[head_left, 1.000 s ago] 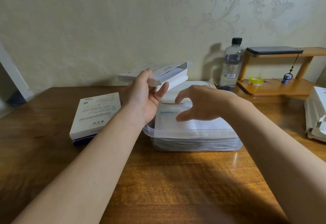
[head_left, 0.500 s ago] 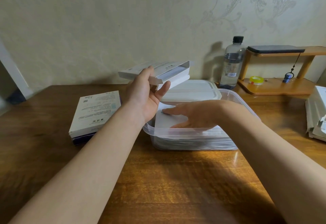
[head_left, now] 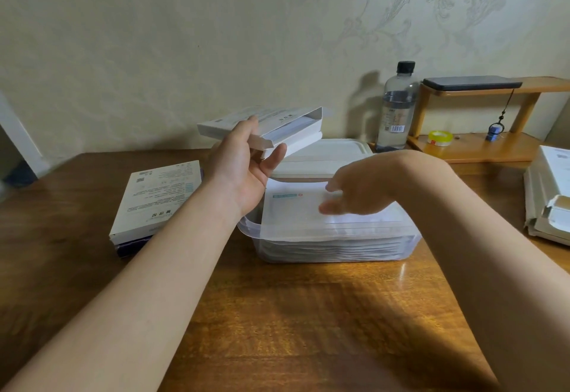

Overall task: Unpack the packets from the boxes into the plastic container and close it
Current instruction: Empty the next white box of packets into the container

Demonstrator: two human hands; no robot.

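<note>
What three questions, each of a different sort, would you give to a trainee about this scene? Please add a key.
1. True or false: the left hand holds an open box up off the table.
2. Choose one: the lid of the plastic container lies (A) on top of it, (B) behind it, (C) under it.
3. Fill in the gap: the right hand is above the ___ stacked in the container.

Key: 1 true; 2 B; 3 packets.
</note>
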